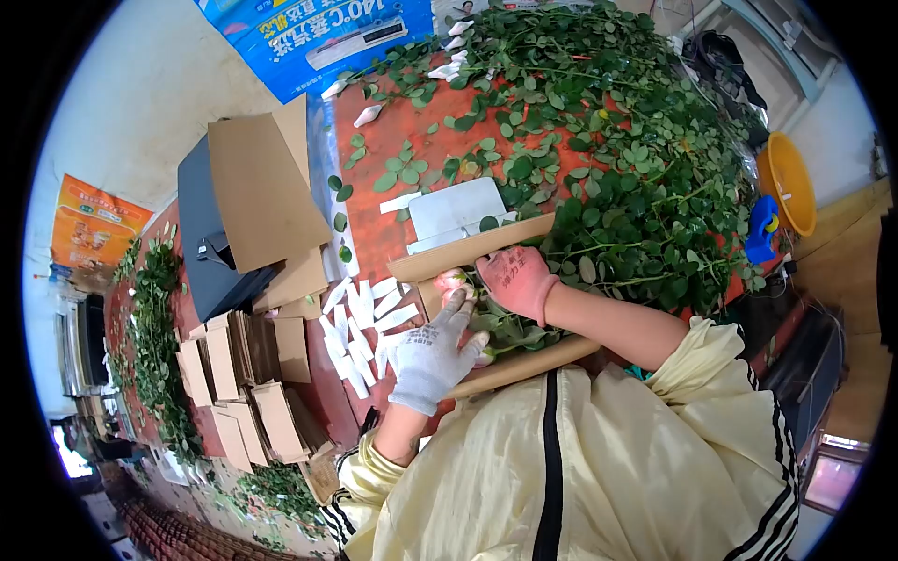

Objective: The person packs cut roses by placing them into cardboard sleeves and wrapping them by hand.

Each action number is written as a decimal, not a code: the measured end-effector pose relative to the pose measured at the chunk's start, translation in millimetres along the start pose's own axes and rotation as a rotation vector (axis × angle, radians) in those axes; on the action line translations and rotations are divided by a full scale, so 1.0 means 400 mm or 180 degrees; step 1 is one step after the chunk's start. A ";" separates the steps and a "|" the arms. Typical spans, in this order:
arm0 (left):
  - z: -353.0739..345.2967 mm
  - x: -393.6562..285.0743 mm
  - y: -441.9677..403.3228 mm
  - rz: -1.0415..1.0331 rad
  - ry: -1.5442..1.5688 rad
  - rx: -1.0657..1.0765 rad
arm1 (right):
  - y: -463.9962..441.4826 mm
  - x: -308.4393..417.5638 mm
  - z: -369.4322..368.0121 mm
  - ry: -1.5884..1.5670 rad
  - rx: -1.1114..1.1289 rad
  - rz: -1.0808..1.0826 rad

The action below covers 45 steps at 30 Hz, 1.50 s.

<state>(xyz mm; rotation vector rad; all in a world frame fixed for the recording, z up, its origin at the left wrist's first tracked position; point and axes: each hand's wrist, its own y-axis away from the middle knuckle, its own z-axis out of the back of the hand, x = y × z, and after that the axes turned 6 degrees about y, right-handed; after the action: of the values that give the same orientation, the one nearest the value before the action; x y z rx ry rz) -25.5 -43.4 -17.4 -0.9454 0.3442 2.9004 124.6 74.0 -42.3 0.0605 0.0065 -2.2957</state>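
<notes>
My left hand [432, 360], in a white glove with printing, lies over pink rose heads [451, 280] with its fingers stretched out and the thumb apart. The roses rest on a cardboard sheet [468, 252] whose far edge stands up and whose near edge [524, 366] lies against my body. My right hand [516, 283], in a pink glove, is closed beside the far edge of that cardboard, over the leafy stems. Its fingertips are turned away, so what they grip is hidden. Green rose leaves [510, 332] show between the two hands.
White paper strips [360, 323] lie left of my left hand. Cardboard pieces [248, 365] are stacked farther left. Piled rose stems [645, 187] cover the right of the red table [374, 224]. A white flat piece [458, 210] lies beyond the cardboard. A blue tape dispenser [762, 229] sits right.
</notes>
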 end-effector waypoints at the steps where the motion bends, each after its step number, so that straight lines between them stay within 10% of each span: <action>1: -0.003 0.001 0.003 0.0002 0.0186 -0.0033 | 0.003 0.000 0.001 0.0000 0.0023 0.0027; 7: 0.006 0.124 0.032 -0.0454 0.1237 -0.1323 | 0.073 0.006 0.131 -0.0441 0.0063 0.0050; 15: -0.060 0.221 0.175 0.0606 0.2407 -0.2233 | 0.102 0.046 0.100 0.0106 0.1051 0.1356; 17: -0.102 0.256 0.187 0.0439 0.2424 -0.2496 | 0.074 0.046 0.094 -0.0880 0.2085 0.1099; 45: -0.084 0.222 0.094 0.0406 0.2186 -0.1812 | 0.058 0.046 0.089 -0.0548 0.1047 0.0440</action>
<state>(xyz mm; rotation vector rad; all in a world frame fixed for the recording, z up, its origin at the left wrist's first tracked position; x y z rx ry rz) -82.9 -87.9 -89.0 -2.0626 -0.4450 2.7148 128.5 43.9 -7.3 0.0314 -0.4506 -2.1361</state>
